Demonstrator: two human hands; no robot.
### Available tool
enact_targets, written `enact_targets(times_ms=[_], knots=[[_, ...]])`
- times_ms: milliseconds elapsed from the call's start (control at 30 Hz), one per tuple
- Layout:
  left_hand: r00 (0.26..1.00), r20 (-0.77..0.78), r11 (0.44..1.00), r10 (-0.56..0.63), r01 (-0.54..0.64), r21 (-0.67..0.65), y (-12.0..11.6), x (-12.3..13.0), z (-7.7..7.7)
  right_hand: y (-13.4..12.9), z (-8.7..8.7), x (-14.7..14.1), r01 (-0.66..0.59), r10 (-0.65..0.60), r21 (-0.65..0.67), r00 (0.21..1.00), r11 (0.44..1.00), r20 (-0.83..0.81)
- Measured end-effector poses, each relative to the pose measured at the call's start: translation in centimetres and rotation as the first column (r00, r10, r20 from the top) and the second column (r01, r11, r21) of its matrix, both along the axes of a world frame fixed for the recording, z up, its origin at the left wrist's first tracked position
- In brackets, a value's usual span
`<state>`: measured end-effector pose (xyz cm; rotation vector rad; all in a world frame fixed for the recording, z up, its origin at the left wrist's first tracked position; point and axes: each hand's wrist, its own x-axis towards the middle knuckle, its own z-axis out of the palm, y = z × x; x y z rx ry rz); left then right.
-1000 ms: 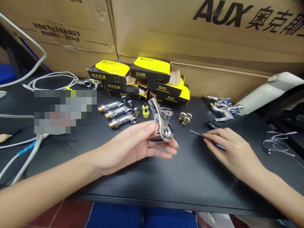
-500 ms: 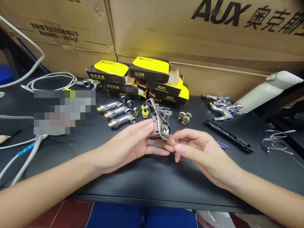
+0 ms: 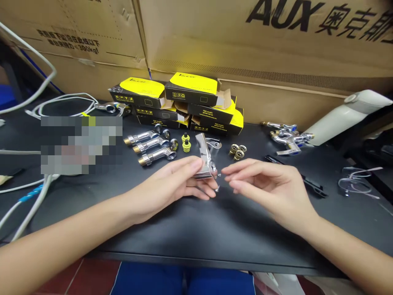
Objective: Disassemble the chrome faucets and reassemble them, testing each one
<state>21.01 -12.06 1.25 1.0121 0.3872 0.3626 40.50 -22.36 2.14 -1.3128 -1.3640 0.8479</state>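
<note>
Between the thumb and fingers of my left hand (image 3: pixel 181 176) is a chrome faucet handle (image 3: pixel 205 153), its lever pointing up and its round hole facing right. Just right of the handle, my right hand (image 3: pixel 270 184) has its thumb and fingers apart, with nothing seen between them. Two tiny shiny pieces, perhaps screws (image 3: pixel 217 188), show by the handle and my left fingertips; whether they lie on the table or hang in the air I cannot tell. Behind it, another chrome handle (image 3: pixel 215 145) is partly hidden. Yellow-green valve cartridges (image 3: pixel 186 145) stand to its left.
Chrome faucet bodies (image 3: pixel 158 155) lie left, brass-coloured fittings (image 3: pixel 238 154) right. Black-and-yellow boxes (image 3: pixel 190 96) are stacked behind. Farther right are assembled faucets (image 3: pixel 290 143), a white bottle (image 3: pixel 340 116), a black pen-shaped tool (image 3: pixel 315 186) and glasses (image 3: pixel 356 184). White cables (image 3: pixel 33 192) run along the left.
My right hand has drawn back to the right from the handle, its fingers parting. The handle has turned and dipped slightly in my left hand. Tiny shiny pieces now show beside it.
</note>
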Motion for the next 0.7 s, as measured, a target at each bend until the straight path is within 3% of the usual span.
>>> enact_targets(times_ms=[167, 300, 400, 533, 700], knots=[[0.985, -0.11, 0.991, 0.132, -0.133, 0.001, 0.7, 0.3, -0.6, 1.1, -0.9, 2.3, 0.062, -0.06, -0.013, 0.994, 0.998, 0.086], [0.966, -0.098, 0.971, 0.24, -0.24, 0.016, 1.1, 0.3, -0.7, 1.3, -1.9, 3.1, -0.046, 0.076, -0.086, 0.92, 0.995, 0.385], [0.965, -0.082, 0.968, 0.251, -0.25, 0.014, 1.1, 0.2, -0.6, 1.0, -2.3, 2.9, -0.134, 0.181, -0.127, 0.835, 0.983, 0.52], [0.968, -0.082, 0.972, 0.236, -0.235, 0.022, 1.0, 0.3, -0.4, 0.7, -2.7, 2.2, -0.249, 0.283, -0.139, 0.767, 0.958, 0.576], [0.971, -0.083, 0.974, 0.224, -0.221, 0.043, 0.9, 0.2, -0.4, 0.4, -2.9, 1.9, -0.324, 0.293, -0.082, 0.685, 0.943, 0.667]])
